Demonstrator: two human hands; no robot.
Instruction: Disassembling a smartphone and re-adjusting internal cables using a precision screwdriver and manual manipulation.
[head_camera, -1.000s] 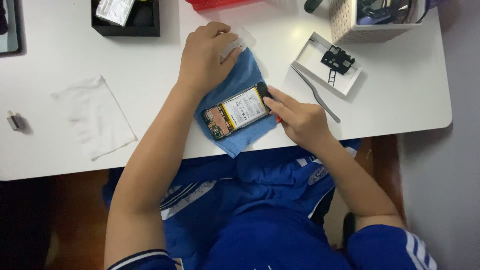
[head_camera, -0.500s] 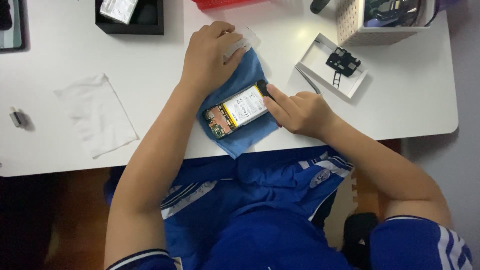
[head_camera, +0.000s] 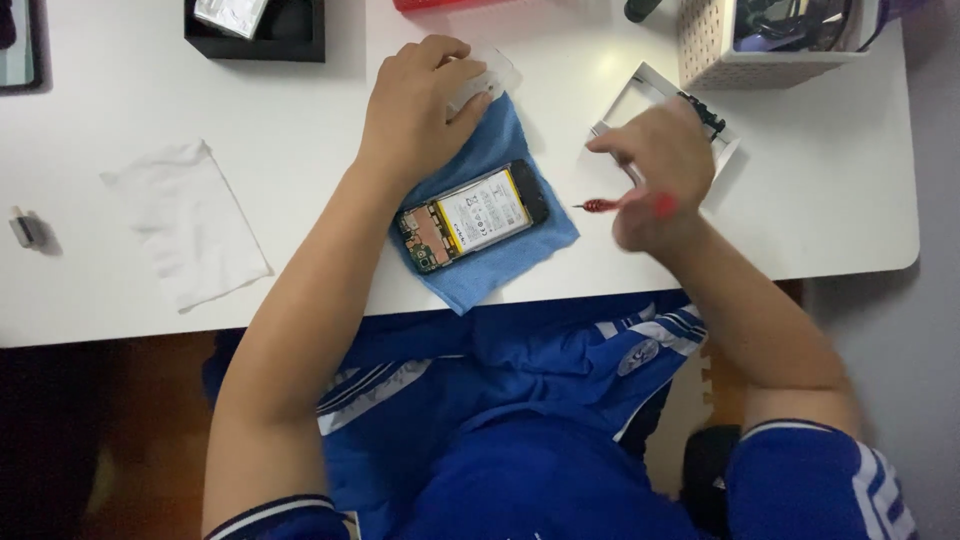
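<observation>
On the white table (head_camera: 240, 90) an opened smartphone (head_camera: 472, 218) lies on a blue cloth (head_camera: 500, 262), its long axis slanting from near-left to far-right. The left hand (head_camera: 415, 110) presses flat on the cloth's far corner. The right hand (head_camera: 655, 175), just right of the phone, grips a red-handled screwdriver (head_camera: 600, 205) pointing left toward it.

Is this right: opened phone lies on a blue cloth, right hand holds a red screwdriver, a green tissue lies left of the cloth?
Not quite. The head view shows the tissue is white, not green. The opened phone on the blue cloth and the red screwdriver in the right hand stand.
</observation>
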